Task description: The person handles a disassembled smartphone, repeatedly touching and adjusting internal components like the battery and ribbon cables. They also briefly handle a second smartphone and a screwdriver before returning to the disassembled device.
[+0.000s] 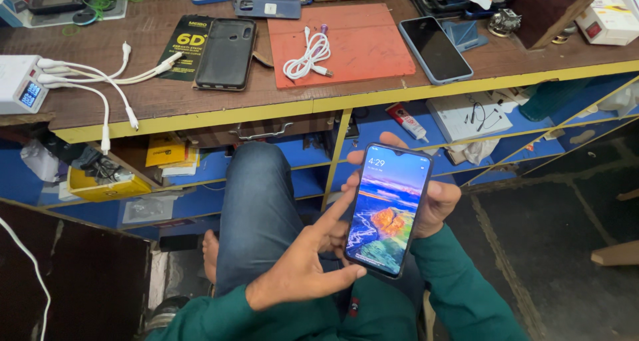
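From my remote seat, I see a lit smartphone (388, 209) held upright over the person's lap, below the front edge of a cluttered wooden workbench (166, 98). Its screen glows with a colourful landscape wallpaper — blue sky, orange rock, green ground — inside a dark, slim frame with rounded corners. The right hand (436, 198) grasps the phone from behind, fingers wrapped around its right edge and fingertips showing past the left edge. The left hand (303, 264) holds nothing; its fingers are loosely spread, with the index finger and thumb touching the phone's left edge and lower corner. Both arms wear green sleeves, and a knee in blue jeans (259, 208) rises just left of the hands.

On the bench I count one red mat (373, 51) carrying one coiled white cable (307, 56), one black phone case (225, 53) lying back up to its left, and one dark-screened phone (436, 49) in a light blue case to its right. At the left end sits one white charger box (18, 83) with several white cables (100, 81) trailing from it — I cannot count them exactly.
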The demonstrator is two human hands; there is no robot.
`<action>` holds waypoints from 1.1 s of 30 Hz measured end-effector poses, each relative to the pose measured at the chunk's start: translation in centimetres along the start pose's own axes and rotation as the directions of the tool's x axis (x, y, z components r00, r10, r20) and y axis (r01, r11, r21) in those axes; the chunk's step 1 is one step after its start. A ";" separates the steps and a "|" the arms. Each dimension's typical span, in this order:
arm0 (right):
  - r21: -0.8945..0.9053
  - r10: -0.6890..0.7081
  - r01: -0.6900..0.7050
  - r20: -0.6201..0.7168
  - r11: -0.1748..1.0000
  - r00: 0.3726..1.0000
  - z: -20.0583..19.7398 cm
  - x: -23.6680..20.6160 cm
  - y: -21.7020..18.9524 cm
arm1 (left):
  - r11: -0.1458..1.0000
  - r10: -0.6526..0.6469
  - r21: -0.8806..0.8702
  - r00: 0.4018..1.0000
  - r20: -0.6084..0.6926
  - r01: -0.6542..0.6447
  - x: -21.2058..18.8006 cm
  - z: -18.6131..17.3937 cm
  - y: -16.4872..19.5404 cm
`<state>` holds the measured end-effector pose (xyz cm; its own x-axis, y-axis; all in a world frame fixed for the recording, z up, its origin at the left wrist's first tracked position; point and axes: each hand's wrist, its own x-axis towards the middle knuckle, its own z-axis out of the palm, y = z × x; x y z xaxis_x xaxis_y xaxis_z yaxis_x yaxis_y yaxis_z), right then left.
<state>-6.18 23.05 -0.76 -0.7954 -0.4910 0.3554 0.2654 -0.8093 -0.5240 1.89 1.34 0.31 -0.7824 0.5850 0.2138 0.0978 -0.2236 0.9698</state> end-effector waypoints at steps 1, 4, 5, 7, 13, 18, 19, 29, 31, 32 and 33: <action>-0.006 -0.007 0.007 -0.002 1.000 1.000 -0.4 -0.1 0.1 | 1.000 -0.001 -0.004 1.000 0.000 0.001 0.0 0.0 -0.1; -0.016 -0.025 0.025 0.001 1.000 1.000 -1.1 -0.4 0.3 | 1.000 -0.002 -0.013 1.000 -0.002 0.002 0.0 0.1 -0.2; -0.015 -0.030 0.030 0.008 0.999 1.000 -1.3 -0.4 0.3 | 1.000 -0.001 -0.011 1.000 -0.003 0.001 0.0 0.1 -0.3; -0.023 -0.023 0.023 0.013 0.999 1.000 -1.4 -0.5 0.2 | 1.000 0.004 -0.004 1.000 -0.005 -0.004 0.0 0.2 -0.4; -0.026 0.010 -0.009 0.035 1.000 0.999 -1.0 -0.3 -0.1 | 0.992 0.070 0.107 0.997 -0.030 -0.066 -0.1 0.3 -0.8; 0.013 0.004 -0.004 -0.007 1.000 1.000 -0.3 0.1 0.6 | 0.989 0.099 0.118 0.991 -0.091 -0.088 0.1 0.5 -1.2; 0.008 0.004 -0.004 -0.042 1.000 0.999 -0.1 0.2 0.8 | 0.988 0.104 0.124 0.988 -0.112 -0.090 0.1 0.5 -1.2; -0.104 0.063 -0.075 -0.117 0.992 0.991 1.6 1.5 1.4 | 0.987 0.133 0.121 0.963 -0.233 -0.107 0.3 0.3 -2.4; -0.086 0.078 -0.090 -0.128 0.992 0.989 1.8 1.6 1.6 | 0.985 0.147 0.120 0.957 -0.250 -0.120 0.3 0.3 -2.7; -0.069 0.084 -0.094 -0.130 0.993 0.988 1.9 1.7 1.7 | 0.985 0.149 0.128 0.955 -0.258 -0.119 0.3 0.2 -2.8; -0.051 0.091 -0.099 -0.134 0.994 0.987 1.9 1.7 1.7 | 0.984 0.150 0.133 0.952 -0.267 -0.118 0.3 0.2 -2.8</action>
<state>-6.05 20.18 0.48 -0.8335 -0.5154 0.1992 0.3146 -0.7391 -0.5956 1.49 2.25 -2.37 -0.8942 0.3154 0.3176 0.2703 -0.1852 0.9448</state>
